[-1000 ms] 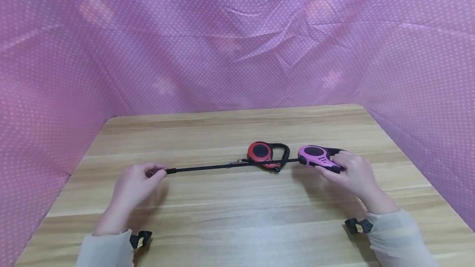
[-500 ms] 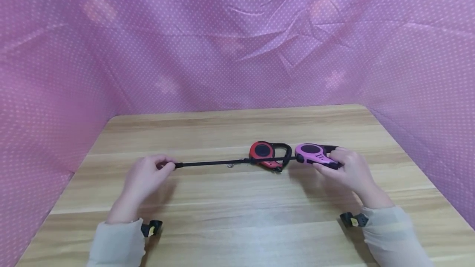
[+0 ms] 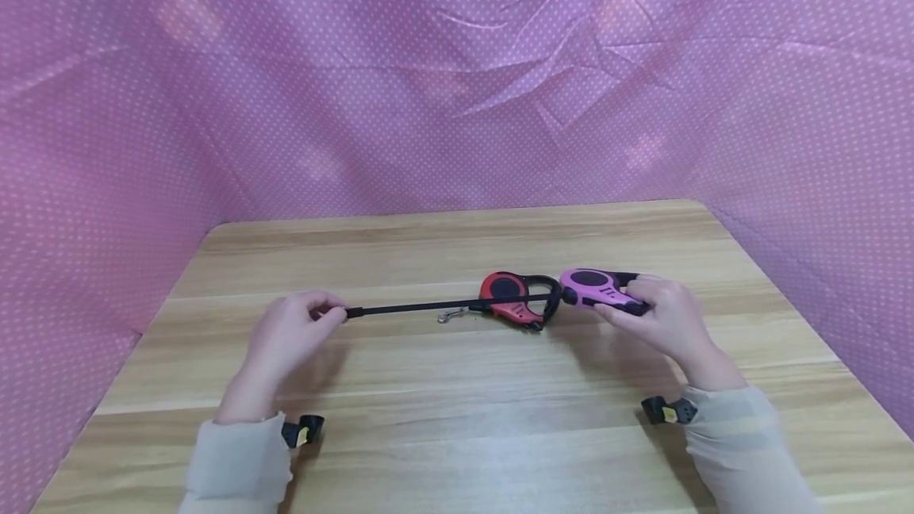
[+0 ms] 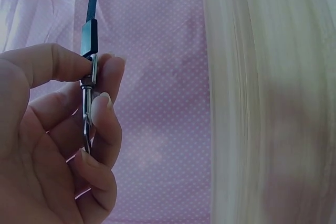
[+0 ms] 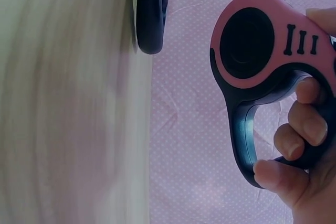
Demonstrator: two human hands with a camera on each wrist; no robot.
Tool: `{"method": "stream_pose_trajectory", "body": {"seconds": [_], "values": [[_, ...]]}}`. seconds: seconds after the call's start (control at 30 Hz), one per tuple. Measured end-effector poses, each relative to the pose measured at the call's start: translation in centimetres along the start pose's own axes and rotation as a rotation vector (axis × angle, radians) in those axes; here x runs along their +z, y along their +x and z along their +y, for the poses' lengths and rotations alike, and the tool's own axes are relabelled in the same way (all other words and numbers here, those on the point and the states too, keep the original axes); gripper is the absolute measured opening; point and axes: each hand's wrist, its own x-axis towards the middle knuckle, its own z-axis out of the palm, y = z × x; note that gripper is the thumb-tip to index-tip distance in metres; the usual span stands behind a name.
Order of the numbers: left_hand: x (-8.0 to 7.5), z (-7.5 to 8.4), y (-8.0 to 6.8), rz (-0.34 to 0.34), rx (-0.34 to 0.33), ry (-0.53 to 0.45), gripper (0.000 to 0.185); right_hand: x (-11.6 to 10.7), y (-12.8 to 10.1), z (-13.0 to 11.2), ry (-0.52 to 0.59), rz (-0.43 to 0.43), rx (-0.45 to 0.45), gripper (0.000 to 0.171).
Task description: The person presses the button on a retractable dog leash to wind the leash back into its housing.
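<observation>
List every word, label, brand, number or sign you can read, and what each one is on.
Readable words, brands or numbers: none.
Three black bone-shaped marks on the rounded pink-and-black plastic leash reel: symbols, not letters.
Dark marks on the rounded red-and-black plastic leash reel: too small to make out.
Left yellow patch, right yellow patch: too small to tell if printed.
</observation>
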Motion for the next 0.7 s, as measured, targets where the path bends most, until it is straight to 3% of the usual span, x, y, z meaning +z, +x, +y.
{"method": "stream_pose_trajectory", "body": {"seconds": [0.7], "values": [[1.1,0.2,0.2,-0.011,0.002,0.019,0.028,0.9,0.2,-0.2,0.043,0.024,-0.069,0.044]]}}
